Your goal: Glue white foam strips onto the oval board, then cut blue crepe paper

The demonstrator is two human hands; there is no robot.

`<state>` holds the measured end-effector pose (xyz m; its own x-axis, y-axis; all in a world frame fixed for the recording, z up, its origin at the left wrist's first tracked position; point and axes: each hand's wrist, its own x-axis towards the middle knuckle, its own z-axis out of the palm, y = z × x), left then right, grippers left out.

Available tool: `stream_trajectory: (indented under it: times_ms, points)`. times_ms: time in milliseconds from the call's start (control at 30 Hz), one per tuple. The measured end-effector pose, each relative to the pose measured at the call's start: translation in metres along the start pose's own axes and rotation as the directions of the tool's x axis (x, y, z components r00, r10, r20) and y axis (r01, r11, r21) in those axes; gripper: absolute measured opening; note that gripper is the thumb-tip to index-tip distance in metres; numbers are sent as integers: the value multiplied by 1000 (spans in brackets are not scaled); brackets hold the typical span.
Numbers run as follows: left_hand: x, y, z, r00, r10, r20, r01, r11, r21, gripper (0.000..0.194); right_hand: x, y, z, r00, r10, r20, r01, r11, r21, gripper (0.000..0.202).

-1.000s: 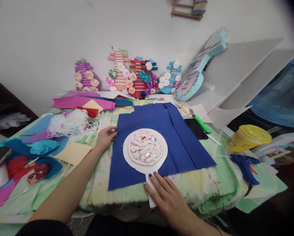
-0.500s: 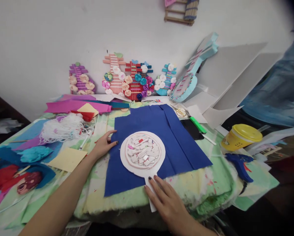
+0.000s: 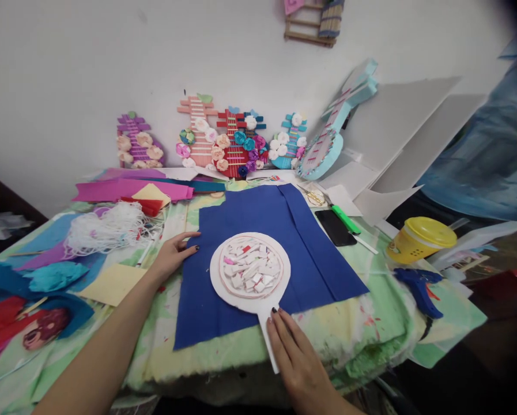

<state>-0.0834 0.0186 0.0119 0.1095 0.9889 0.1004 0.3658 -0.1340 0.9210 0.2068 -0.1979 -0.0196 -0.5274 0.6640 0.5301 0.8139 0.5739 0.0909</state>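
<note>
A sheet of blue cloth or paper (image 3: 258,207), with creases on its right side, lies on the table. On it rests a white card shape (image 3: 217,271) with a round head and a straight handle, like a hand mirror or paddle. White scraps (image 3: 252,268) with a few coloured bits fill a ring on the round part. My left hand (image 3: 174,253) is open, with its fingertips and thumb at the blue sheet's left edge. Along the handle (image 3: 267,340), which points toward me past the sheet's near edge, my right hand (image 3: 299,360) lies with fingers stretched out; its thumb is hidden.
White yarn (image 3: 106,230), a cream paper (image 3: 113,282) and coloured felt-like pieces lie left. To the right are a phone (image 3: 334,227), a green cutter (image 3: 345,219), scissors (image 3: 314,197), a yellow tub (image 3: 422,239) and a blue glue gun (image 3: 421,291). Flower-decorated guitar shapes (image 3: 232,141) lean against the wall.
The card's handle has swung slightly to the right under my right hand, whose fingers are closer together. My left hand and the sheet's left edge have shifted a little left.
</note>
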Motion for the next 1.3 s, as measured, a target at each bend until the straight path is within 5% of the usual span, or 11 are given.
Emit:
stream_trajectory:
  times_ms: [400, 1067, 1200, 1300]
  points:
    - [-1, 3, 1, 1000, -22, -2, 22, 1000, -10, 49, -25, 4, 22, 975, 218, 35, -220, 975, 38, 66]
    - [-1, 4, -12, 993, -114, -31, 106, 973, -205, 51, -25, 3, 16, 978, 197, 61, -197, 980, 1, 75]
    - [-2, 6, -11, 989, -145, -41, 131, 961, -245, 49, -22, 6, 4, 974, 159, 162, -167, 985, 39, 83]
    - [-3, 8, -11, 987, -151, -59, 129, 951, -279, 49, -19, 5, -7, 964, 130, 233, -147, 988, 55, 71]
